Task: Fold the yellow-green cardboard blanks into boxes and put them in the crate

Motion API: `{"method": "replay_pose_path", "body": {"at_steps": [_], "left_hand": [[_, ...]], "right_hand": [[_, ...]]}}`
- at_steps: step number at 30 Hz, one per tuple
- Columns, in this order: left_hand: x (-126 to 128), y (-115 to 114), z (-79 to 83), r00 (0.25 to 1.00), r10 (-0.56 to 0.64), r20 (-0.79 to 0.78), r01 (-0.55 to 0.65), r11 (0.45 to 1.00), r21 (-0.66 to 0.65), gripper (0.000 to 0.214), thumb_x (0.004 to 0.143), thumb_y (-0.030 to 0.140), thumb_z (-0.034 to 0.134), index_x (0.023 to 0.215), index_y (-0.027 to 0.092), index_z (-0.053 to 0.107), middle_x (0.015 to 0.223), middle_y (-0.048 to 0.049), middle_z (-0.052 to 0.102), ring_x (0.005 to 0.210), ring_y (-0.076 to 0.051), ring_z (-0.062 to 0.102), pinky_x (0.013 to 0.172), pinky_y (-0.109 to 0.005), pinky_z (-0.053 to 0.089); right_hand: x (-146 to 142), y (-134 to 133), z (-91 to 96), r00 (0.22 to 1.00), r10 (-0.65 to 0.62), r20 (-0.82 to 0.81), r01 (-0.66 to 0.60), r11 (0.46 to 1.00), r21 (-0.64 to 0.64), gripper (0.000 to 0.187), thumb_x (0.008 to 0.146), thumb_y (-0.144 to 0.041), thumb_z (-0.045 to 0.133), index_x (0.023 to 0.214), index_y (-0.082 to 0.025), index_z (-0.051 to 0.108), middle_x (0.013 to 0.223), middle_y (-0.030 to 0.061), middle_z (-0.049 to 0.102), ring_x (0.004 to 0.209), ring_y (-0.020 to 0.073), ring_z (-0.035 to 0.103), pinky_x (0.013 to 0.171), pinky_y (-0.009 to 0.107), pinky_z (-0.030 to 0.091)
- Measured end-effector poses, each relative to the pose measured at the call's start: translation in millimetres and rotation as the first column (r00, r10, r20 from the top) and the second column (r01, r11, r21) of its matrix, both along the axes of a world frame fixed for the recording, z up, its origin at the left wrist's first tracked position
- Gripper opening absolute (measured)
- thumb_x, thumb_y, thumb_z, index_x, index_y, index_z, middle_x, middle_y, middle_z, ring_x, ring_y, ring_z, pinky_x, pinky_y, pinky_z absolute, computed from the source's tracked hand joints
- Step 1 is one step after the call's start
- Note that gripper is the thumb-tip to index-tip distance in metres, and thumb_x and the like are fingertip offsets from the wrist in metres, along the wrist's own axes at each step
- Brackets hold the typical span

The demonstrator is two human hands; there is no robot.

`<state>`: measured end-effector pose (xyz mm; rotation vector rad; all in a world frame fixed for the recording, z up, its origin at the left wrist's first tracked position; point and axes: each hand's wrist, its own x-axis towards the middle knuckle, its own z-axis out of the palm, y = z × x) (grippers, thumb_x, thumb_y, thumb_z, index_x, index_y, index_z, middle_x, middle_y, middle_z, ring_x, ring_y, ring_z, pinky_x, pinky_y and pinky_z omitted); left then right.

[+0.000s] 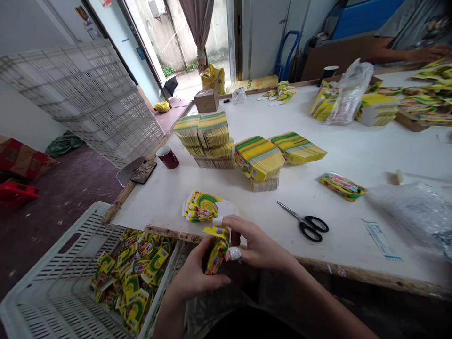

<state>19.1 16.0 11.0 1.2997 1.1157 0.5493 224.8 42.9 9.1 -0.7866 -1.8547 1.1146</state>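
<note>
My left hand (194,273) is wrapped around a small yellow-and-green carton (217,252), held tilted just off the table's near edge. At its upper end, a flap with a barcode stands out. My right hand (250,245) curls about that same end, thumb against the carton's side and index finger by the flap. White tape covers the tips of that thumb and index finger. Just beyond my hands, several flattened cartons (201,207) lie overlapping on the table. What is inside the held carton is hidden.
A white plastic crate (42,287) with many cartons (137,268) stands below left. On the table (247,207) are black-handled scissors (307,223), carton stacks (259,157), a mug (167,157), a phone (143,170) and a plastic bag (413,212). Another person's arm (399,55) is at far right.
</note>
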Motion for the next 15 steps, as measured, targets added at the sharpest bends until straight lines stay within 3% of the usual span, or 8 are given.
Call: {"method": "replay_pose_path", "body": {"at_steps": [2, 4, 8, 12, 15], "left_hand": [[2, -1, -0.1, 0.995, 0.031, -0.1, -0.022, 0.996, 0.09, 0.079, 0.057, 0.029, 0.082, 0.127, 0.02, 0.047, 0.128, -0.0084, 0.06, 0.12, -0.028, 0.054, 0.102, -0.039, 0.042], [5, -2, -0.1, 0.978, 0.067, -0.2, -0.026, 0.979, 0.201, 0.075, 0.061, 0.031, 0.08, 0.126, 0.019, 0.046, 0.125, -0.0095, 0.061, 0.117, -0.028, 0.055, 0.102, -0.041, 0.043], [7, -3, -4.6, 0.893, 0.231, -0.386, -0.075, 0.922, 0.379, 0.08, 0.062, 0.036, 0.078, 0.13, 0.013, 0.041, 0.123, -0.0147, 0.06, 0.114, -0.031, 0.057, 0.099, -0.047, 0.044], [4, -3, -15.6, 0.836, 0.369, -0.408, -0.108, 0.838, 0.536, 0.083, 0.064, 0.042, 0.076, 0.131, 0.012, 0.039, 0.125, -0.0175, 0.058, 0.118, -0.032, 0.055, 0.099, -0.047, 0.045], [3, -5, -22.9, 0.829, 0.423, -0.366, -0.114, 0.769, 0.629, 0.072, 0.07, 0.043, 0.071, 0.127, 0.012, 0.041, 0.119, -0.0173, 0.06, 0.113, -0.03, 0.059, 0.095, -0.045, 0.048]], "right_hand": [[-3, -3, -1.4, 0.998, -0.044, -0.052, 0.044, 0.999, -0.012, 0.055, 0.079, -0.037, 0.071, 0.126, -0.02, 0.05, 0.108, 0.0083, 0.058, 0.066, 0.012, 0.054, 0.065, 0.027, 0.049], [-8, -6, -1.3, 0.987, -0.128, -0.097, 0.125, 0.991, -0.039, 0.044, 0.084, -0.03, 0.064, 0.124, -0.021, 0.05, 0.099, 0.0052, 0.059, 0.067, 0.0123, 0.054, 0.068, 0.028, 0.048], [-18, -11, -2.7, 0.922, -0.347, -0.169, 0.316, 0.93, -0.187, 0.025, 0.085, -0.023, 0.058, 0.11, -0.021, 0.053, 0.076, -0.0015, 0.055, 0.064, 0.0128, 0.053, 0.061, 0.025, 0.044], [-24, -11, -9.9, 0.82, -0.518, -0.245, 0.445, 0.845, -0.297, 0.013, 0.083, -0.02, 0.06, 0.089, -0.022, 0.049, 0.068, -0.0051, 0.049, 0.059, 0.0119, 0.049, 0.056, 0.023, 0.041], [-25, -10, -13.8, 0.753, -0.597, -0.278, 0.563, 0.802, -0.2, 0.013, 0.081, -0.012, 0.057, 0.08, -0.022, 0.047, 0.076, -0.0025, 0.049, 0.069, 0.0134, 0.049, 0.064, 0.026, 0.043]]}}
